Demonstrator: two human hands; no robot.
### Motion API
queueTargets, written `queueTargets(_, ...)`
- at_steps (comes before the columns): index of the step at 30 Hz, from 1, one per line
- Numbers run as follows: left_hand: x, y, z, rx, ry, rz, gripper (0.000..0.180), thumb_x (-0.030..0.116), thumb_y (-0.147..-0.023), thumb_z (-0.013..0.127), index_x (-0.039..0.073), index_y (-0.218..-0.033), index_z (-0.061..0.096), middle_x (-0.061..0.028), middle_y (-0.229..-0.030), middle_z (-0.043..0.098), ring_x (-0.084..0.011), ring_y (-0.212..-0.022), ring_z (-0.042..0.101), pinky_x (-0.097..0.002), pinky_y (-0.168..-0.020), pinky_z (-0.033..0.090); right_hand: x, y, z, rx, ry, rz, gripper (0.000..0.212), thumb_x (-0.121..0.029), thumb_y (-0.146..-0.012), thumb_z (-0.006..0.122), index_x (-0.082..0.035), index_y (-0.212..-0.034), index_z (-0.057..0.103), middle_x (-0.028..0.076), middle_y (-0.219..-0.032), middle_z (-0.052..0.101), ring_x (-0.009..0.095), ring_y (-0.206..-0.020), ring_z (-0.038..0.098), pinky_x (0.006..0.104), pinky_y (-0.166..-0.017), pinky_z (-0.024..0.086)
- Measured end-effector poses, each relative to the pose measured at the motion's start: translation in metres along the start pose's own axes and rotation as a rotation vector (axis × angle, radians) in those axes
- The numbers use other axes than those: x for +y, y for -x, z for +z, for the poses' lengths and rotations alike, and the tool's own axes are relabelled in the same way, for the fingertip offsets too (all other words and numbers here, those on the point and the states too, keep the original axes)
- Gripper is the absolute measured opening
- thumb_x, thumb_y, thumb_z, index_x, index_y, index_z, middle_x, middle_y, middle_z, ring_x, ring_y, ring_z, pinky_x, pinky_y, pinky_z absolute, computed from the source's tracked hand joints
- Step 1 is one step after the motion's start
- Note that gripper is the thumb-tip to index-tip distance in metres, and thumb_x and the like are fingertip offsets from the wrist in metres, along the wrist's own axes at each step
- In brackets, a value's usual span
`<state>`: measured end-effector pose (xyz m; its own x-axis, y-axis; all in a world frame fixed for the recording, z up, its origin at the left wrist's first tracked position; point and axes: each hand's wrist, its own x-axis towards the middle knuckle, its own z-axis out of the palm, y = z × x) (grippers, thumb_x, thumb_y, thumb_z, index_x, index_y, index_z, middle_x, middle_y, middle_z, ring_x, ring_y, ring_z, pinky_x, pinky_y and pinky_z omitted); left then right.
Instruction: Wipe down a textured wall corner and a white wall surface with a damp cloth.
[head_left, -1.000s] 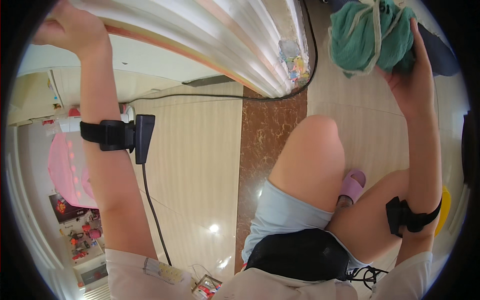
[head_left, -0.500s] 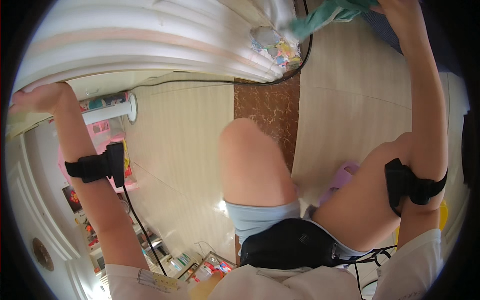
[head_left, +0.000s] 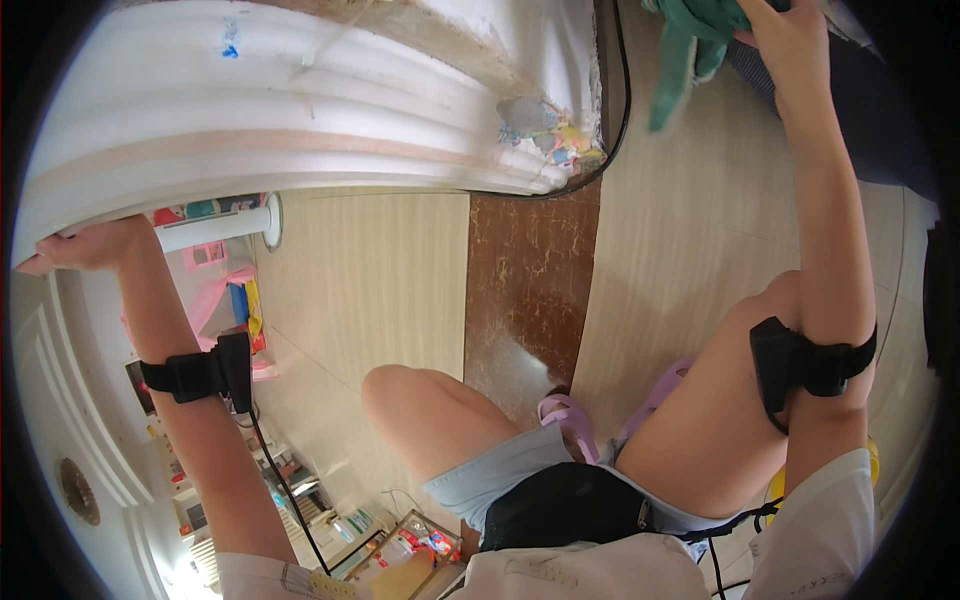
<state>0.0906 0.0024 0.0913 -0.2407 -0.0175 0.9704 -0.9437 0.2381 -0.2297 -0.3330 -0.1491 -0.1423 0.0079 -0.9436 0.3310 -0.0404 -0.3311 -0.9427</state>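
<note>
Hands of a person at a white ribbed moulding (head_left: 300,110), seen from above. The upper edge of the view cuts off part of the green cloth (head_left: 690,60), so its full shape cannot be made out; its hanging end is slightly blurred. The fingers of the right hand (head_left: 787,45) are partly cropped at the same edge. The left hand (head_left: 92,248) lies near the dark rim of the lens, where its fingertips are hard to distinguish.

The right arm extends upward, with the right hand closed on the green cloth, which hangs to the left of the hand at upper right. The left arm reaches up and outward, the wrist bent and the fingers directed left, at the lower border of the moulding; whether they grip it cannot be told.

The moulding ends at a chipped, multicoloured corner (head_left: 550,130), around which a black cable (head_left: 622,100) curves. Between the forearms spans a pale tiled floor (head_left: 370,270), crossed by a brown marbled strip (head_left: 530,270). Dark fabric (head_left: 860,115) borders the right wrist; the knees occupy the lower middle.
</note>
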Motion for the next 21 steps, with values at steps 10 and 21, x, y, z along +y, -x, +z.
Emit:
queueTargets(10,0.05,-0.013,0.017,-0.216,-0.036,0.008,0.047,0.028,-0.097,0.038,-0.006,-0.13,0.034,-0.0184,-0.127,0.034,-0.0258,-0.115,0.047,-0.0385,-0.096,0.045,0.012,-0.016,-0.019,0.185,-0.183,0.099,0.047,-0.025,-0.082,0.075,-0.001,-0.116,0.055,0.005,-0.098,0.061,0.011,-0.081,0.062,0.0241,-0.062,0.051)
queueTargets(21,0.071,-0.008,0.018,-0.221,0.017,-0.16,0.064,0.029,-0.094,0.034,0.001,-0.147,0.013,-0.0193,-0.145,0.026,-0.0266,-0.13,0.035,-0.0415,-0.108,0.031,0.039,-0.023,-0.078,0.387,-0.092,0.184,0.087,-0.032,-0.069,0.086,0.012,-0.128,0.039,0.018,-0.112,0.057,0.02,-0.103,0.062,0.0333,-0.086,0.054)
